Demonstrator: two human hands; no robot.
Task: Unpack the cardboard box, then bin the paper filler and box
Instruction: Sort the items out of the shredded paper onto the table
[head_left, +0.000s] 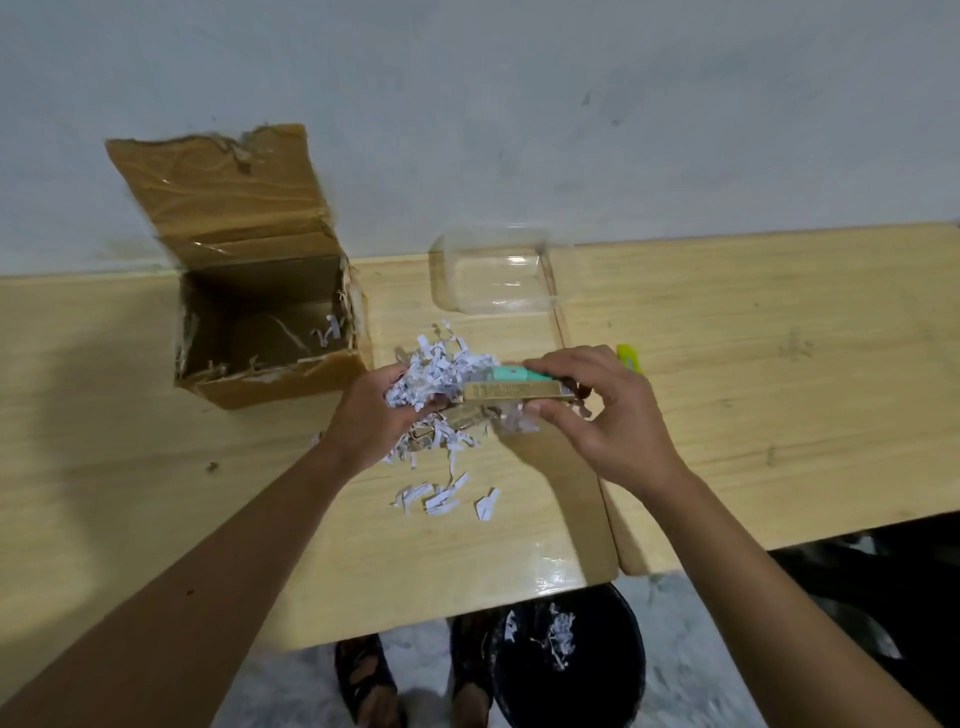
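Print on the gold packet (511, 391) is way too blurry to read. The left hand (366, 415) covers part of the paper shreds (441, 379). The yellow thing (629, 357) mostly hides behind the right hand (597, 415). The black bin (571, 670) runs under the table (753, 364) and off the bottom edge.

Glossy wood table (727, 364); torn matt cardboard box (249, 291); shredded paper filler (441, 374); clear plastic tub (493, 275)

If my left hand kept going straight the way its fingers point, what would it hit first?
The left hand points up and right into the shredded paper filler it is already gripping. Beyond that pile, probably the clear plastic container by the wall, though depth is hard to judge.
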